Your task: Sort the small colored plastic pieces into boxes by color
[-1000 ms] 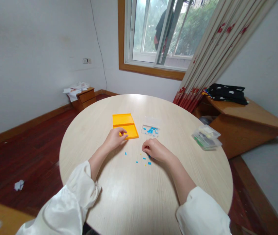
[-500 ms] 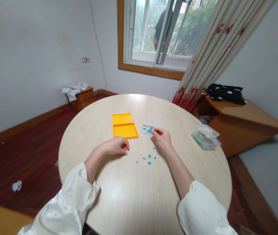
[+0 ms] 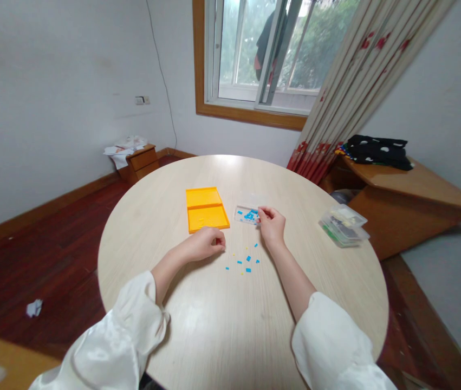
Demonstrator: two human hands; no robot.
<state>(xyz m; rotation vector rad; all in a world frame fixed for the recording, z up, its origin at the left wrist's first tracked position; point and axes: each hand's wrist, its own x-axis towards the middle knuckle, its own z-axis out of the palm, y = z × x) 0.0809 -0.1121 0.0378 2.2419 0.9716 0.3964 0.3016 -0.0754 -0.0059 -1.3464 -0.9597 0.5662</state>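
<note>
My right hand point(image 3: 273, 226) is at the right end of a small clear plastic box point(image 3: 238, 219), thumb and forefinger pinched together. Anything between those fingertips is too small to make out. Several small blue building bricks point(image 3: 250, 215) lie inside the box. My left hand point(image 3: 206, 244) rests low over the table just in front of an open yellow case point(image 3: 195, 213), its fingers curled and closed; what they hold, if anything, is hidden. Between the hands, several loose blue bricks point(image 3: 248, 270) and tiny yellow pieces point(image 3: 242, 273) are scattered. A few yellow pieces also lie in the case.
The round wooden table point(image 3: 214, 325) carries a stack of clear plastic boxes point(image 3: 343, 225) near its right edge. Behind the small box lies a transparent lid point(image 3: 253, 199). A wooden cabinet point(image 3: 413, 195) with dark cloth on it stands beyond the table at right.
My right hand has shifted slightly right along the clear box, uncovering more blue bricks. My left hand has moved a little right, its fingers drawing closer together.
</note>
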